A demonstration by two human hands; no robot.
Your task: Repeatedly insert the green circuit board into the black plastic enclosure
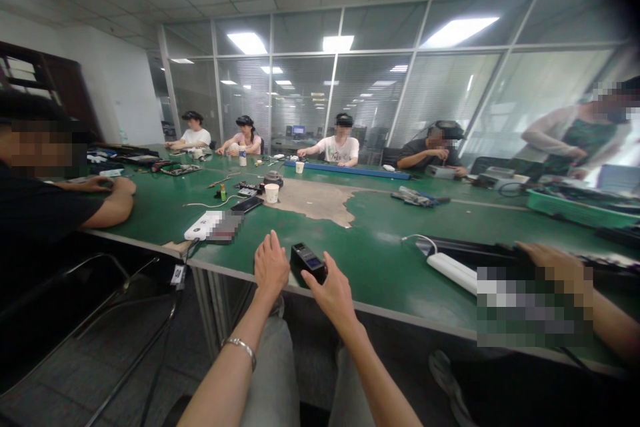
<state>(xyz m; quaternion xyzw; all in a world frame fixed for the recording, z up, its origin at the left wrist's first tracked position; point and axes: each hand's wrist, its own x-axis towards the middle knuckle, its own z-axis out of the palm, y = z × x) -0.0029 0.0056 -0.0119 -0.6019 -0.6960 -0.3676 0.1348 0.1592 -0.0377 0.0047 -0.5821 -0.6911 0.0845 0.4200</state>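
My right hand (334,290) is closed round the right side of a small black box-shaped device (306,263) with a dark panel on its top face. Its exact kind cannot be made out. The device is at the front edge of the green table (380,273). Just left of it, my left hand (271,265) rests over the table edge, apart from the device, with fingers extended and nothing visible in them.
A white power bank (204,225), a black phone (247,205) and a paper cup (271,193) are ahead to the left. On the right, a co-worker's hand (555,260) is near a white power strip (453,271). A green basket (575,209) stands farther right. Several people sit around the table.
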